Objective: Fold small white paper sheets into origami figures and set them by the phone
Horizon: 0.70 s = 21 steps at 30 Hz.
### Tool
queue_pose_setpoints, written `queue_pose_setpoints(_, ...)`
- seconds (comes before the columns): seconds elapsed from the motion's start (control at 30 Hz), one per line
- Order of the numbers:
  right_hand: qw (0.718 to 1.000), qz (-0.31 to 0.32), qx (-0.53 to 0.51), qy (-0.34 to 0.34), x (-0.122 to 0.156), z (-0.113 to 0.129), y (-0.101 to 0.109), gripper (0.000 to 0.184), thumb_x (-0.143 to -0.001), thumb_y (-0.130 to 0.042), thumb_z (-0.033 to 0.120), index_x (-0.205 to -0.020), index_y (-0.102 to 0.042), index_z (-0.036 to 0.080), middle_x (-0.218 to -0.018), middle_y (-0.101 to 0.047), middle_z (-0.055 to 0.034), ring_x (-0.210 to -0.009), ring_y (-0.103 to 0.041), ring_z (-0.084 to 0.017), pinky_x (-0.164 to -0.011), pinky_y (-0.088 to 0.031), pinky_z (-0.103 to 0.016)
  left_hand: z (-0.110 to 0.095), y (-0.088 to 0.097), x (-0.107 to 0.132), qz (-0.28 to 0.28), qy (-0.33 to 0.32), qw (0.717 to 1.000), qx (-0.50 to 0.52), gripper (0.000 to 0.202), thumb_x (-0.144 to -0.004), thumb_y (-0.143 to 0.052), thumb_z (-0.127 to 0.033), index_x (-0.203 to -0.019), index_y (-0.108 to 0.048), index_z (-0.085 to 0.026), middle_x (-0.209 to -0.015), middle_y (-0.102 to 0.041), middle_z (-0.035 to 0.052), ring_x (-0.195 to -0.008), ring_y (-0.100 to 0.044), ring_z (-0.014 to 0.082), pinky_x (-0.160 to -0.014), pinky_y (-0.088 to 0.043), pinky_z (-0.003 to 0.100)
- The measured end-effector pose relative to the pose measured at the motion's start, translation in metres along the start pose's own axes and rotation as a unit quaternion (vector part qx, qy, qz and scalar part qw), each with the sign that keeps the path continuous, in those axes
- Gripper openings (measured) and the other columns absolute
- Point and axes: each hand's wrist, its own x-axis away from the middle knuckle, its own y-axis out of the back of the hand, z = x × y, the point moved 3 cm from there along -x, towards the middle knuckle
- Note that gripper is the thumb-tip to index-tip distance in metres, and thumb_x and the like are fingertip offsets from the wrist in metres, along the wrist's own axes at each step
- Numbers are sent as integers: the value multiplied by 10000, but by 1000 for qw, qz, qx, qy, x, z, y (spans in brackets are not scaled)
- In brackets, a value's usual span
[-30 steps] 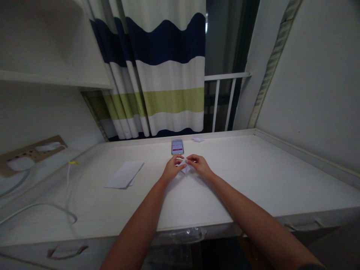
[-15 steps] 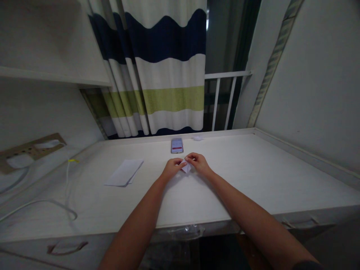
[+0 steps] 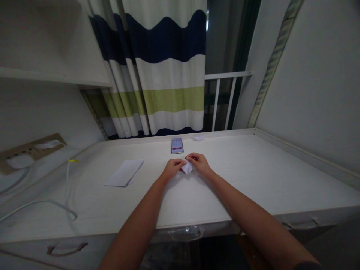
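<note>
Between my two hands is a small folded piece of white paper, held just above the white desk. My left hand pinches its left side with thumb and fingers. On the other side, my right hand grips the upper right edge in a pinch. The paper's lower point shows below the fingertips; its upper part is partly hidden by them. A phone with a lit screen lies flat just beyond my hands.
White paper sheets lie stacked to the left on the desk. A small white paper piece rests by the back edge. A white cable loops at the left, near a power strip. A striped curtain hangs behind.
My fingers have shifted slightly on the folded paper, and more of its lower face shows now. The phone and the sheets have stayed in place.
</note>
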Motion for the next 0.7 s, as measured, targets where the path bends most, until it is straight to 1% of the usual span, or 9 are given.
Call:
queue_pose_setpoints(0.1, 1000, -4, 3, -5, -1, 0, 2, 238, -658, -562, 375, -673, -635, 148, -611, -601, -15, -561, -500, -121, -520, -366, -223, 3, 0, -1, -3, 13, 1000, 28, 339, -585, -613, -442, -672, -646, -115, -639, -612, 27, -585, -549, 140, -528, -467, 246)
queue_pose_setpoints(0.17, 1000, -6, 3, -6, -1, 1, 2, 236, -659, -563, 372, -674, -635, 147, -611, -598, -15, -561, -494, -119, -520, -364, -223, 4, 1, -1, -6, 13, 1000, 24, 353, -579, -616, -449, -689, -641, -115, -658, -609, 30, -582, -546, 136, -515, -460, 240)
queue_pose_setpoints(0.23, 1000, -11, 1, -6, -1, 2, 3, 237, -662, -562, 372, -674, -633, 146, -608, -593, -15, -558, -487, -117, -518, -360, -222, 4, 1, -1, -3, 7, 1000, 2, 356, -599, -599, -455, -690, -635, -113, -629, -596, 26, -535, -526, 119, -490, -437, 227)
queue_pose_setpoints(0.33, 1000, -21, -8, -11, 0, 4, 3, 244, -655, -568, 381, -666, -629, 145, -589, -583, -8, -543, -477, -111, -508, -353, -220, 3, 1, -1, 11, -9, 999, -46, 350, -640, -560, -461, -644, -619, -116, -525, -552, 2, -453, -477, 94, -459, -387, 209)
queue_pose_setpoints(0.4, 999, -23, -17, -15, 0, 4, 3, 254, -646, -577, 390, -665, -629, 143, -582, -582, -4, -535, -477, -109, -506, -352, -220, 2, 1, 0, 21, -20, 997, -68, 354, -655, -542, -464, -591, -596, -121, -481, -525, -8, -438, -460, 90, -454, -364, 205)
queue_pose_setpoints(0.6, 998, -5, -56, -38, 1, 2, 0, 298, -616, -602, 417, -713, -636, 138, -621, -605, -15, -549, -503, -114, -524, -369, -226, 3, 4, 0, 10, -25, 997, -72, 352, -674, -517, -462, -550, -565, -136, -480, -515, -10, -450, -471, 95, -477, -367, 209)
queue_pose_setpoints(0.7, 998, 6, -52, -45, 1, 2, -1, 287, -597, -619, 412, -685, -633, 139, -606, -599, -12, -545, -503, -115, -531, -372, -230, 3, 6, -1, 0, -25, 998, -54, 348, -674, -517, -460, -547, -561, -139, -490, -509, -11, -451, -476, 95, -473, -373, 209)
